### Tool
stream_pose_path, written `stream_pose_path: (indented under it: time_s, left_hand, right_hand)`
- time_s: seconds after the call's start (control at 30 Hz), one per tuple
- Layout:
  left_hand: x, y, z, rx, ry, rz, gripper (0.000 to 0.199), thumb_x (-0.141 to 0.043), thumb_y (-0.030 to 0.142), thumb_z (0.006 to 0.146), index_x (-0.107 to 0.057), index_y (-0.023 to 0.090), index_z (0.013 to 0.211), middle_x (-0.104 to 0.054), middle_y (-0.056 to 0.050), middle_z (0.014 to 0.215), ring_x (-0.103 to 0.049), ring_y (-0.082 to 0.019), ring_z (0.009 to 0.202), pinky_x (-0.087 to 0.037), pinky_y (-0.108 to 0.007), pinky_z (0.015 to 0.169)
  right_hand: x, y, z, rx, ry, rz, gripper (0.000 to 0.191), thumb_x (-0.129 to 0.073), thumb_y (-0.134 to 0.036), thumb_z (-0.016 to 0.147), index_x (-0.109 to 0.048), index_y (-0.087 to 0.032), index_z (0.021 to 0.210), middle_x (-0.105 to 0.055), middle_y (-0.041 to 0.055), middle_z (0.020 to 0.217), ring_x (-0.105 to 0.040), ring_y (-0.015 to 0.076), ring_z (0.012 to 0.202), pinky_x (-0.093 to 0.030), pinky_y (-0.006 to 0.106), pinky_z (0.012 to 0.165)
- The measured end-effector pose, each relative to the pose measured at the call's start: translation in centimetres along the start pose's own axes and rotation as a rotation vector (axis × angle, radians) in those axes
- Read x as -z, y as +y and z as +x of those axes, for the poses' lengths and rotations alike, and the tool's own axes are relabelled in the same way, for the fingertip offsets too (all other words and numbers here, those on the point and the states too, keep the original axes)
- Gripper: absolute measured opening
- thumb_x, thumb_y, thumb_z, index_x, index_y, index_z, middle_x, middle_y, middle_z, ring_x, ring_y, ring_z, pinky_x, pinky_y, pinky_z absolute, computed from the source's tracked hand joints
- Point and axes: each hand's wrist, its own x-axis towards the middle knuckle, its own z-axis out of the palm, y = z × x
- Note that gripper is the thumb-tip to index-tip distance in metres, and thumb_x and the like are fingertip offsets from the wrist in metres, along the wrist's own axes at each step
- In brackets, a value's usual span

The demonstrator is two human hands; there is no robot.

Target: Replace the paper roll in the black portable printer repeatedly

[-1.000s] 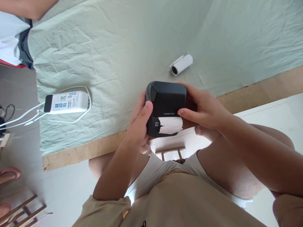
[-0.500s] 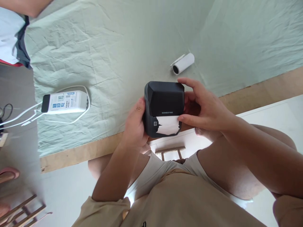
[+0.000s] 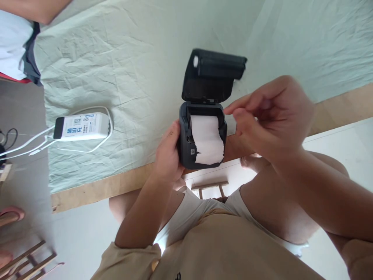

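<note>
My left hand (image 3: 169,152) is wrapped round the left side of a small black printer (image 3: 185,134), over the table's front edge. The printer's lid (image 3: 214,74) stands raised, tilted away from me. White paper (image 3: 207,140) lies inside and runs out over the front, with a torn end. Just right of the printer is my right hand (image 3: 271,116), slightly blurred, its fingers apart and holding nothing that I can see. The white roll seen earlier is out of sight, and the raised lid covers part of that area.
A white power strip (image 3: 84,126) with white cables lies at the left on the green cloth (image 3: 131,77). Another person's arm (image 3: 37,9) reaches in at the top left, above folded clothes (image 3: 14,46). A wooden rack (image 3: 29,264) stands at the lower left.
The printer's lid has swung up and away, uncovering the paper inside. My right hand has let go of the printer and moved to the right. The white roll no longer shows.
</note>
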Motion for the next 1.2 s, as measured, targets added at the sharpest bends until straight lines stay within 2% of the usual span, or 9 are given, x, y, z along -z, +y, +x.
stream_pose_path:
  time_s: [0.23, 0.4, 0.53, 0.63, 0.7, 0.8, 0.93, 1.07, 1.2]
  left_hand:
    - [0.2, 0.5, -0.6, 0.052, -0.101, 0.113, 0.052, -0.072, 0.073, 0.095, -0.075, 0.021, 0.091, -0.075, -0.004, 0.076, -0.08, -0.026, 0.075, -0.065, -0.035, 0.062]
    - [0.5, 0.6, -1.0, 0.075, -0.159, 0.148, 0.053, -0.072, 0.075, 0.095, -0.074, 0.022, 0.102, -0.077, -0.002, 0.079, -0.077, -0.021, 0.065, -0.06, -0.029, 0.051]
    - [0.4, 0.3, -0.8, 0.059, -0.125, 0.111, 0.051, -0.074, 0.072, 0.095, -0.075, 0.022, 0.101, -0.08, -0.003, 0.082, -0.079, -0.022, 0.07, -0.061, -0.028, 0.051]
    - [0.7, -0.1, -0.4, 0.067, -0.117, 0.073, 0.047, -0.076, 0.069, 0.095, -0.076, 0.023, 0.097, -0.08, -0.002, 0.081, -0.079, -0.021, 0.07, -0.062, -0.027, 0.054]
    - [1.0, -0.2, -0.1, 0.104, -0.153, 0.069, 0.049, -0.074, 0.072, 0.096, -0.077, 0.023, 0.098, -0.08, -0.003, 0.079, -0.078, -0.021, 0.065, -0.062, -0.028, 0.052]
    - [1.4, -0.4, 0.1, 0.124, -0.167, 0.058, 0.049, -0.07, 0.072, 0.098, -0.077, 0.023, 0.099, -0.08, -0.005, 0.081, -0.079, -0.022, 0.064, -0.059, -0.029, 0.048]
    - [1.4, -0.3, 0.1, 0.116, -0.146, 0.06, 0.048, -0.07, 0.071, 0.098, -0.078, 0.023, 0.099, -0.081, -0.005, 0.083, -0.081, -0.024, 0.07, -0.06, -0.028, 0.051]
    - [1.3, -0.2, 0.0, 0.12, -0.14, 0.088, 0.05, -0.07, 0.072, 0.098, -0.079, 0.023, 0.099, -0.082, -0.007, 0.087, -0.082, -0.025, 0.072, -0.063, -0.031, 0.053]
    - [0.9, 0.0, -0.1, 0.109, -0.157, 0.088, 0.051, -0.069, 0.072, 0.098, -0.079, 0.023, 0.099, -0.082, -0.007, 0.086, -0.082, -0.027, 0.07, -0.064, -0.034, 0.053]
  right_hand:
    - [-0.3, -1.1, 1.7, 0.052, -0.434, -0.579, 0.011, -0.064, -0.021, 0.092, -0.071, -0.027, 0.098, -0.067, -0.0032, 0.069, -0.054, 0.0144, 0.057, -0.029, 0.031, 0.055]
    - [-0.2, -1.7, 3.3, -0.118, -0.716, -0.588, 0.029, -0.07, -0.026, 0.087, -0.074, -0.03, 0.116, -0.076, -0.0017, 0.082, -0.061, 0.017, 0.063, -0.034, 0.031, 0.055]
    - [1.4, -1.5, 3.2, -0.214, -0.635, -0.308, 0.04, -0.073, -0.024, 0.085, -0.074, -0.035, 0.124, -0.082, -0.0053, 0.105, -0.06, 0.0096, 0.057, -0.049, 0.03, 0.059]
    - [3.6, 0.7, 3.0, -0.185, -0.316, 0.016, 0.04, -0.074, -0.036, 0.087, -0.074, -0.037, 0.128, -0.082, -0.0032, 0.115, -0.058, 0.0087, 0.053, -0.042, 0.03, 0.046]
    - [5.0, 3.2, 3.1, -0.184, -0.017, 0.171, 0.029, -0.075, -0.047, 0.086, -0.075, -0.035, 0.113, -0.078, -0.0002, 0.094, -0.065, 0.0158, 0.061, -0.038, 0.031, 0.045]
    - [6.1, 6.6, 3.1, -0.352, 0.154, 0.06, 0.027, -0.081, -0.049, 0.079, -0.073, -0.029, 0.095, -0.068, 0.0011, 0.076, -0.056, 0.0139, 0.049, -0.038, 0.034, 0.044]
    - [6.5, 7.7, 1.9, -0.442, 0.081, -0.219, 0.026, -0.083, -0.043, 0.086, -0.064, -0.026, 0.093, -0.069, 0.0004, 0.082, -0.06, 0.0129, 0.054, -0.05, 0.036, 0.055]
    - [6.5, 6.7, 1.0, -0.235, -0.074, -0.438, 0.022, -0.075, -0.047, 0.092, -0.068, -0.028, 0.099, -0.075, 0.005, 0.096, -0.075, 0.0252, 0.096, -0.059, 0.046, 0.086]
    - [6.3, 6.7, 1.2, -0.101, -0.165, -0.576, 0.021, -0.074, -0.044, 0.093, -0.072, -0.027, 0.106, -0.077, 0.0109, 0.108, -0.074, 0.0259, 0.099, -0.06, 0.045, 0.087]
